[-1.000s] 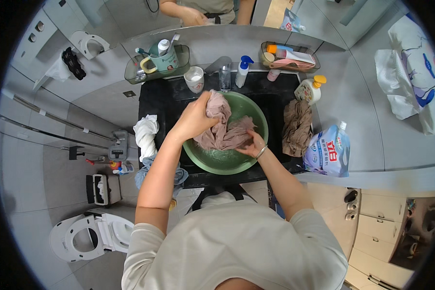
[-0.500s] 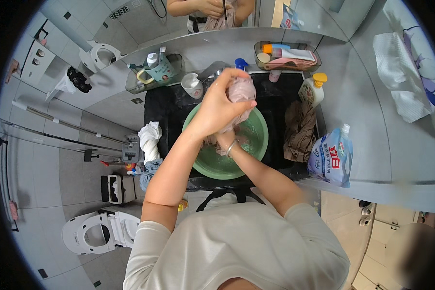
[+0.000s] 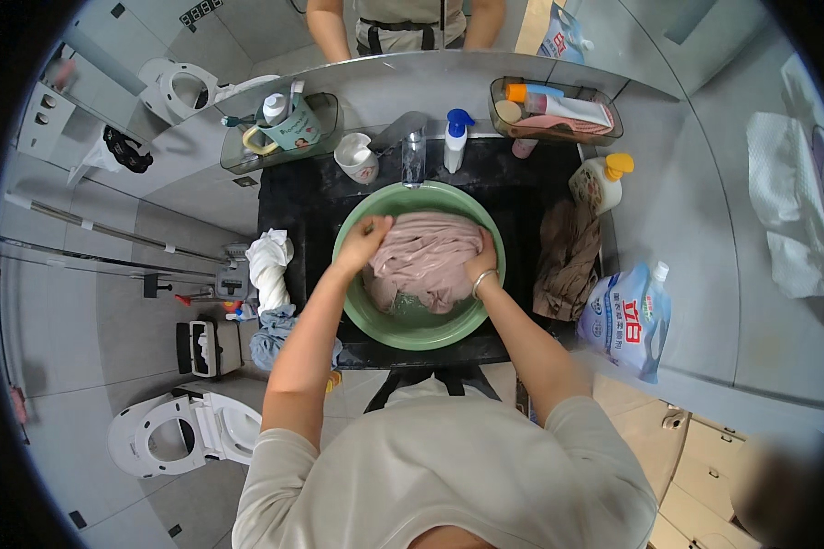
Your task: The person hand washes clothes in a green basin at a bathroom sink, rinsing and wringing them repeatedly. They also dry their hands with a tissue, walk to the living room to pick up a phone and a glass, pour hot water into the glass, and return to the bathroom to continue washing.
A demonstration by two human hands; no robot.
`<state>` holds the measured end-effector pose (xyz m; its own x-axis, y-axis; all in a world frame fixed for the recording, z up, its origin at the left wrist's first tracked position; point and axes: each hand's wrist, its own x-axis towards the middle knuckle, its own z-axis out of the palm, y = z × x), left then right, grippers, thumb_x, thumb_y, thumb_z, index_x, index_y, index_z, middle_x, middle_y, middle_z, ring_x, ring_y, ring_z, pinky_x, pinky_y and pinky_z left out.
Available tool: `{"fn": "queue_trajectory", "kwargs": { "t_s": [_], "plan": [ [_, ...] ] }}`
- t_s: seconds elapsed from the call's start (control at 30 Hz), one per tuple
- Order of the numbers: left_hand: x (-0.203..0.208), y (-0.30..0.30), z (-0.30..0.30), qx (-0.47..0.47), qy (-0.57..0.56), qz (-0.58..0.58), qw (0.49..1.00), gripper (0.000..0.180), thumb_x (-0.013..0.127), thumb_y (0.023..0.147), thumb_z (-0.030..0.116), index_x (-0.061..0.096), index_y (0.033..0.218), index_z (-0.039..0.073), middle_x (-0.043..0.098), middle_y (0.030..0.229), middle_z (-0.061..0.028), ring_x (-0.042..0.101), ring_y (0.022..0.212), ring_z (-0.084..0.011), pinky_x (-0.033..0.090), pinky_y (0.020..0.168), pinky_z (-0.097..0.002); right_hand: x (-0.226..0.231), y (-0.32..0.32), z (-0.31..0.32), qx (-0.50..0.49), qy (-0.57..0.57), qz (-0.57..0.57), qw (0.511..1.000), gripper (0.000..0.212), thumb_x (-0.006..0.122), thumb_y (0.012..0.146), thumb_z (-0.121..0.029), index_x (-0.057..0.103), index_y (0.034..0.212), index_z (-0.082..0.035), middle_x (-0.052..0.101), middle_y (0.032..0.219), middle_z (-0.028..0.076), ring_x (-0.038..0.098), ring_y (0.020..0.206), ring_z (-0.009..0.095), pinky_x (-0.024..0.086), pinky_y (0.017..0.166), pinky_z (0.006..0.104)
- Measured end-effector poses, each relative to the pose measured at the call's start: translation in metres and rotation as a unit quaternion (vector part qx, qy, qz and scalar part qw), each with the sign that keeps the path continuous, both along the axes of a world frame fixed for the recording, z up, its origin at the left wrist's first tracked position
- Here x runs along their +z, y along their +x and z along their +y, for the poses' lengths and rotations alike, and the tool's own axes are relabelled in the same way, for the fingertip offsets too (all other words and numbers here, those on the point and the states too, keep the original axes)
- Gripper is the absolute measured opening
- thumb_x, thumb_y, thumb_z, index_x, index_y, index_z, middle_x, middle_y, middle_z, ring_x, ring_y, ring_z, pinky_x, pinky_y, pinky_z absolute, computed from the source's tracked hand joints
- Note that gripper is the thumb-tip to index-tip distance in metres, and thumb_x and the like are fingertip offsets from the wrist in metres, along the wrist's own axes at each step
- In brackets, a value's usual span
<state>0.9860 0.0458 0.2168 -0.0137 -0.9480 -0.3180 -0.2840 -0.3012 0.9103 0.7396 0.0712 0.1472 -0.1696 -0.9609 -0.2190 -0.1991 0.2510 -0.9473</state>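
A wet, dusty-pink garment [image 3: 426, 259] lies bunched in folds inside a round green basin [image 3: 421, 339], partly in water. At its left edge, my left hand [image 3: 363, 243] has its fingers closed on the fabric near the basin's rim. My right hand [image 3: 482, 260], with a bracelet at the wrist, grips the garment's right edge; some of its fingertips are hidden in the cloth. The faucet [image 3: 414, 163] stands just beyond the basin, its spout near the far rim.
Twisted white cloth [image 3: 270, 268] and blue cloth [image 3: 273, 336] lie left on the black counter [image 3: 288, 197]. To the right are brown cloth [image 3: 563, 256], a yellow-pump bottle [image 3: 601, 182] and a detergent pouch [image 3: 626, 320]. Behind stand a cup [image 3: 355, 159] and a blue-topped bottle [image 3: 456, 142].
Both hands have come down and apart, from holding the bunched garment above the basin to its two sides. The garment now lies spread in the basin. The view has shifted slightly.
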Motion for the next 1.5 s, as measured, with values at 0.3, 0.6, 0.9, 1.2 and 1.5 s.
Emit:
{"fn": "queue_trajectory", "kwargs": {
  "t_s": [0.3,0.6,0.9,1.2,1.5],
  "plan": [
    [-0.091,-0.046,0.044,0.009,-0.238,-0.394,0.888,0.046,0.056,0.084,0.027,0.049,0.127,0.012,0.041,0.133,-0.0176,0.046,0.109,-0.0385,0.037,0.095,-0.0442,-0.003,0.036,0.006,0.229,-0.138,0.432,0.861,0.066,0.059,0.077,-0.038,0.037,0.138,-0.027,0.024,0.146,0.013,0.019,0.135,0.035,0.014,0.109,0.0512],
    [-0.128,-0.052,0.04,-0.001,-0.182,-0.458,0.87,0.045,0.056,0.082,0.028,0.05,0.124,0.016,0.048,0.125,-0.0099,0.044,0.112,-0.0345,0.037,0.093,-0.0472,-0.046,0.054,-0.003,0.248,-0.099,0.505,0.821,0.061,0.054,0.081,-0.039,0.038,0.136,-0.018,0.023,0.146,0.015,0.019,0.133,0.036,0.013,0.108,0.0531],
    [-0.141,-0.043,0.023,-0.03,-0.135,-0.448,0.883,0.04,0.059,0.078,0.019,0.053,0.116,0.012,0.047,0.123,-0.0108,0.045,0.112,-0.0342,0.039,0.091,-0.0436,-0.015,0.08,-0.041,0.324,0.006,0.486,0.812,0.053,0.056,0.078,-0.029,0.047,0.127,-0.01,0.036,0.137,0.015,0.03,0.127,0.035,0.023,0.105,0.0478],
    [-0.076,-0.013,0.024,-0.118,0.035,-0.269,0.955,0.06,0.071,0.07,0.022,0.048,0.123,0.009,0.058,0.11,-0.0181,0.055,0.101,-0.037,0.046,0.086,-0.0399,-0.032,0.025,-0.009,0.262,-0.124,0.329,0.899,0.065,0.065,0.076,-0.026,0.04,0.133,-0.006,0.034,0.139,0.018,0.027,0.131,0.036,0.024,0.107,0.0422],
    [0.099,-0.045,0.002,-0.107,-0.16,0.014,0.981,0.036,0.059,0.074,0.015,0.055,0.107,-0.001,0.064,0.09,-0.0163,0.062,0.087,-0.0242,0.047,0.077,-0.0339,0.014,-0.009,0.018,0.247,-0.045,0.251,0.935,0.122,0.082,0.057,-0.036,0.003,0.143,-0.001,0.014,0.147,0.022,0.014,0.136,0.035,0.018,0.111,0.0406]
  ]
}}
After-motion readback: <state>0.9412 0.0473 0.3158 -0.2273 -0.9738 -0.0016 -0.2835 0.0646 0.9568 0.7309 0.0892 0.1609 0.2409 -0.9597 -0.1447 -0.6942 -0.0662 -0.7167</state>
